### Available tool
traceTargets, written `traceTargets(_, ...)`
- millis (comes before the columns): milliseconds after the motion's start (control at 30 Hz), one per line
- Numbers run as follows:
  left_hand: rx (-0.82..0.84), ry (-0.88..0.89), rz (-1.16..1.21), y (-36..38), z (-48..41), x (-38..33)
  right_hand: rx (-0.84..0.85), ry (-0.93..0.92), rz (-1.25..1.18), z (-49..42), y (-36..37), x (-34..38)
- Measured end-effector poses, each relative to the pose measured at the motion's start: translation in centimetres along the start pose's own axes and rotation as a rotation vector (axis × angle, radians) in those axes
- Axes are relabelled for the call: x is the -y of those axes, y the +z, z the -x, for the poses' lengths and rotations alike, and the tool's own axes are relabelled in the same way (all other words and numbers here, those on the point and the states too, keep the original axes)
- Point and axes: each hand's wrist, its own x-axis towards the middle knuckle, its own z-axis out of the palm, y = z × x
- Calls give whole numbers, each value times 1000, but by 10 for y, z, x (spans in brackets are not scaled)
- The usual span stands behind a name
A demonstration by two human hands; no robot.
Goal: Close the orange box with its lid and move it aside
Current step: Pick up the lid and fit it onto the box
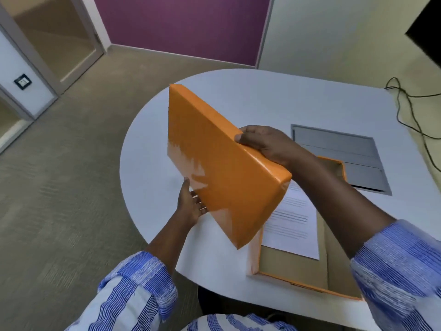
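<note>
The orange lid (214, 161) is held tilted in the air above the white table, its glossy top facing me. My right hand (267, 144) grips its upper right edge, thumb on top. My left hand (191, 204) supports its lower left edge from underneath, fingers partly hidden behind it. The open orange box (298, 283) lies on the table at the lower right, under my right forearm. Its cardboard floor shows, with a printed white sheet (293, 225) inside. The lid's lower corner hangs over the box's left wall.
The white rounded table (250, 99) has a grey metal cable hatch (346, 151) set into it behind the box. A black cable (410, 111) trails off the table's right side. Carpeted floor lies to the left, with a purple wall and a door frame beyond.
</note>
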Motion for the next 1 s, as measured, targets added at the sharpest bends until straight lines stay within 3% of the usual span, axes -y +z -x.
traceTargets(167, 79, 152, 3, 50, 20, 10, -112, 11, -63, 42, -55, -35)
traceTargets(400, 10, 331, -331, 112, 44, 32, -309, 82, 138, 101, -128, -94)
traceTargets(600, -63, 477, -644, 154, 55, 70, -461, 140, 241, 136, -141, -166)
traceTargets(867, -248, 537, -1180, 177, 57, 105, -398, 423, 187, 162, -109, -255)
traceTargets(1000, -202, 448, -1272, 168, 52, 114, -308, 527, 73, 170, -94, -277)
